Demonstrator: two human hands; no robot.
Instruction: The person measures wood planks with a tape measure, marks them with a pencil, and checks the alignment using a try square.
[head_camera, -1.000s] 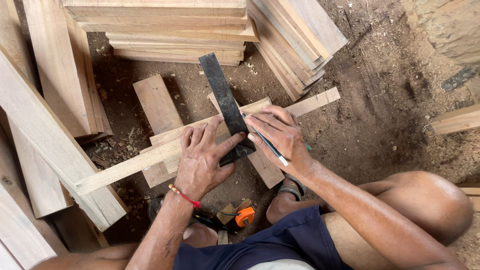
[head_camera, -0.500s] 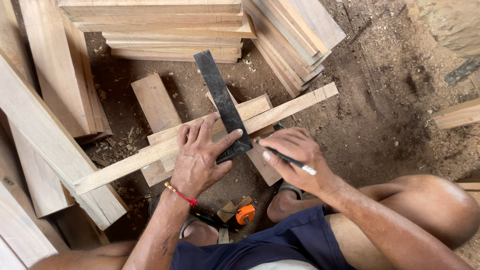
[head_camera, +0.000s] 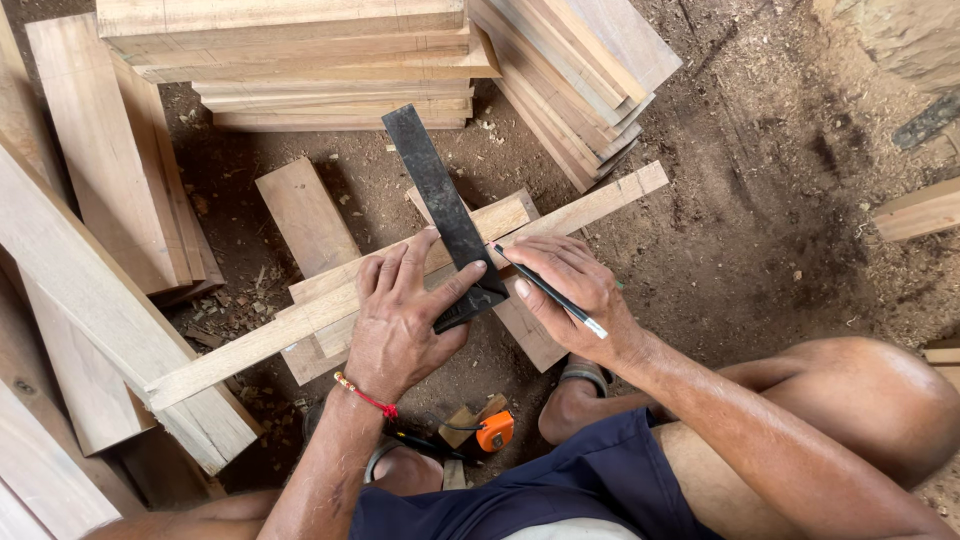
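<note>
A long thin wooden strip (head_camera: 300, 322) lies slanted across short boards on the dirt floor. A dark metal try square (head_camera: 435, 195) rests across it, its blade pointing away from me. My left hand (head_camera: 400, 320) presses flat on the strip and on the square's stock, with a red thread round the wrist. My right hand (head_camera: 575, 290) holds a dark pencil (head_camera: 548, 290) whose tip touches the strip just right of the square's blade.
Stacked planks (head_camera: 300, 60) lie at the top, with more fanned at the upper right (head_camera: 590, 80). Long boards (head_camera: 90, 300) lean at the left. An orange tape measure (head_camera: 493, 432) sits by my feet. Sawdust covers the ground at the right (head_camera: 800, 200).
My right hand shifted the pencil along the square's edge and now holds its tip on the strip close to the blade. My left hand stayed pressed on the square.
</note>
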